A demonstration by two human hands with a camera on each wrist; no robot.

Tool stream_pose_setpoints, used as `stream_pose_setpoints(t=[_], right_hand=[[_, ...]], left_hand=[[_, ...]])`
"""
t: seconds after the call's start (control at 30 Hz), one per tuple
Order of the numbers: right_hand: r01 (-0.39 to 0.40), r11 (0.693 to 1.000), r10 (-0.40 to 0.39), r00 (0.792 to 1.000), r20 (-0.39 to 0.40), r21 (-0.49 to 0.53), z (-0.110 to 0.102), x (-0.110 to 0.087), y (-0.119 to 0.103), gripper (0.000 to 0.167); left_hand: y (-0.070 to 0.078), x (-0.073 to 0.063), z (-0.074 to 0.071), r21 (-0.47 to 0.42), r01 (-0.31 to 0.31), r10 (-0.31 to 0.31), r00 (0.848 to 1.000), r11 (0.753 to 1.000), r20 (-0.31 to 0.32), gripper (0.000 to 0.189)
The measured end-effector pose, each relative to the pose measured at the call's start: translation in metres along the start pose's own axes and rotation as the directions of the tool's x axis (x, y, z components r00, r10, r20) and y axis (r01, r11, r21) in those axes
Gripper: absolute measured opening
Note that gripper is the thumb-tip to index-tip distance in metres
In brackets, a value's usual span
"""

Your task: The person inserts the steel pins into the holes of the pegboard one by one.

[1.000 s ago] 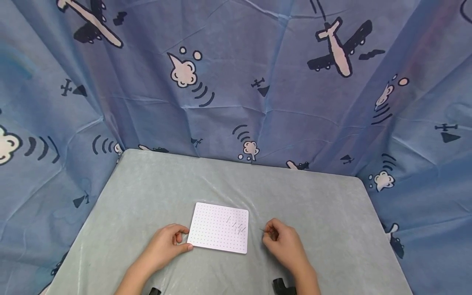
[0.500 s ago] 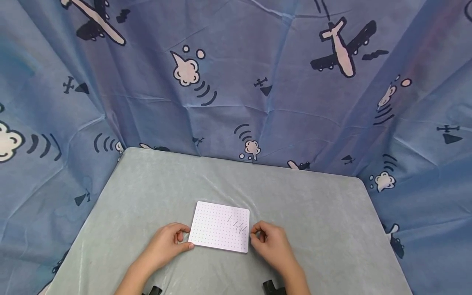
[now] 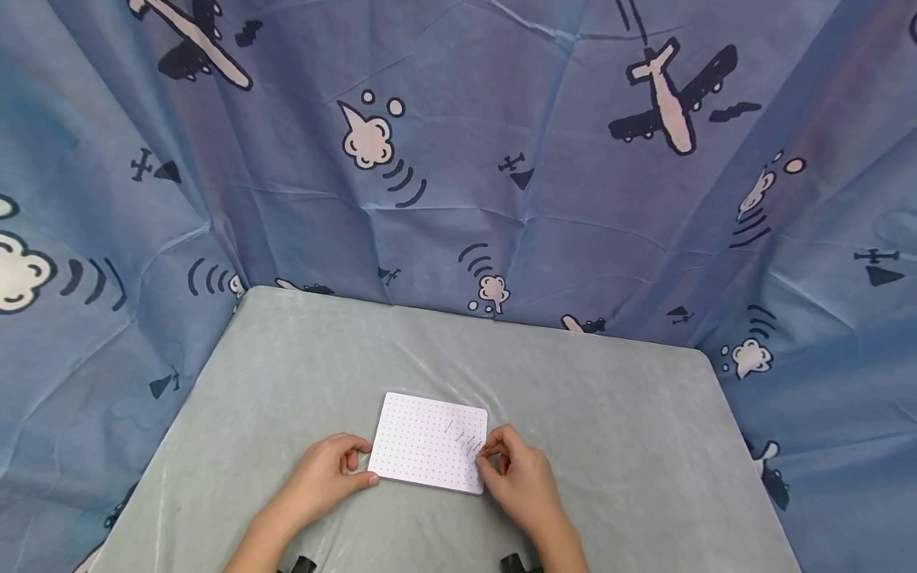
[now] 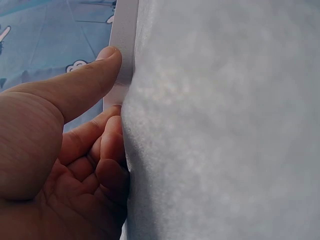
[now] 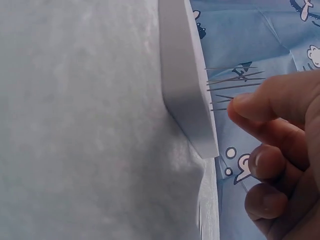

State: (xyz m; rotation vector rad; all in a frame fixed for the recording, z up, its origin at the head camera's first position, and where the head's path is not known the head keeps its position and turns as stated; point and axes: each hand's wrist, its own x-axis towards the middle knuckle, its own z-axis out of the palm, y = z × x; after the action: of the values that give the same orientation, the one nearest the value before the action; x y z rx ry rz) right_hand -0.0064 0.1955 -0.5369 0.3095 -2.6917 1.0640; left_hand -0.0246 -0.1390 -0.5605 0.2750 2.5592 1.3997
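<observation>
A white rectangular board (image 3: 415, 446) with a grid of small holes lies on the table. Several thin metal needles (image 5: 233, 79) stand up from its right part. My left hand (image 3: 333, 469) grips the near left corner, the thumb on the front side and the index finger at the left side. In the right wrist view, the thumb and index finger of my right hand (image 5: 282, 127) pinch a thin needle (image 5: 220, 109) close to the board's surface, beside the standing needles. The fingertips cover most of that needle, and whether its tip sits in a hole I cannot tell.
Grey-green cloth (image 3: 609, 414) covers the table. A blue curtain (image 3: 444, 159) printed with planes and clouds hangs behind it and along both sides. Black wrist gear (image 3: 517, 563) shows at the bottom edge near each forearm.
My right hand has moved left with the needle, from beside the board to over its right edge. The left hand keeps its grip on the corner.
</observation>
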Motion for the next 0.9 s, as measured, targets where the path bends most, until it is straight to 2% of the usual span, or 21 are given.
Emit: stream_pose_setpoints(t=[0.23,0.47,0.9], right_hand=[[0.045,0.995,-0.045,0.999,0.0,-0.091,0.003,0.0,0.001,0.044],[0.124,0.972,-0.122,0.992,0.024,-0.199,0.008,-0.001,-0.001,0.043],[0.119,0.952,-0.123,0.992,0.003,-0.282,0.012,-0.001,-0.007,0.049]], left_hand=[[0.002,0.001,0.0,0.002,0.003,-0.003,1.0,1.0,0.001,0.038],[0.002,-0.001,-0.002,0.005,0.005,-0.005,1.0,1.0,0.0,0.039],[0.0,-0.002,-0.002,0.003,-0.007,0.007,1.0,1.0,-0.001,0.038]])
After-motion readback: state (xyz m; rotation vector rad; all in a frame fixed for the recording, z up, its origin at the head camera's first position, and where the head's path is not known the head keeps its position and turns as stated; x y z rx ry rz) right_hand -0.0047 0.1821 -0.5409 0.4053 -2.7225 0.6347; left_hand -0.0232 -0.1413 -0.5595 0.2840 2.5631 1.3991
